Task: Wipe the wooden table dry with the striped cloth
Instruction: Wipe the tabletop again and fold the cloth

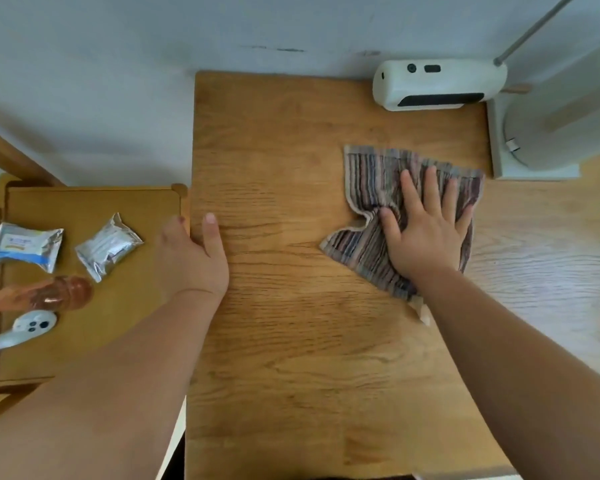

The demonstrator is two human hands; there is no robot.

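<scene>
The striped cloth [371,188] lies crumpled and spread on the right side of the wooden table [284,150]. My right hand [426,230] presses flat on the cloth with its fingers straight and spread. My left hand [191,258] grips the table's left edge, thumb on top of the board and fingers curled down over the side.
A white device [437,84] stands at the table's far right corner. Right of it is a white stand base [534,147]. A lower wooden surface [94,202] on the left holds two foil packets [108,245], an orange wrapper [49,294] and a white controller [25,329].
</scene>
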